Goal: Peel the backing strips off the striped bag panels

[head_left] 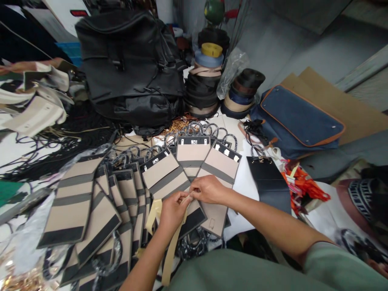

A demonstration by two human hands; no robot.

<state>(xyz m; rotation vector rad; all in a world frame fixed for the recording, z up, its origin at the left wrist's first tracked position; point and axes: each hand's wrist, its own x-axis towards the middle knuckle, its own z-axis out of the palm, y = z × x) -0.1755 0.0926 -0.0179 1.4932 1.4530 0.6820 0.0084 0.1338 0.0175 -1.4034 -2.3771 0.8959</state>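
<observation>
My left hand and my right hand meet fingertip to fingertip above the fanned beige-and-black bag panels. Both are closed in a pinch on a tan tape strip, whose long end hangs below my left hand. A paler, cream-coloured loop shows at the left of that hand; I cannot tell whether it is the same strip. Under my hands lies a bag panel with grey bands. Beside it are an upper-middle panel and a right-hand panel with small white pieces on its black edge.
More panels overlap at the left, with plastic-wrapped handles around them. Behind stand a black backpack and webbing rolls. To the right are a black bag, orange scraps and a blue bag.
</observation>
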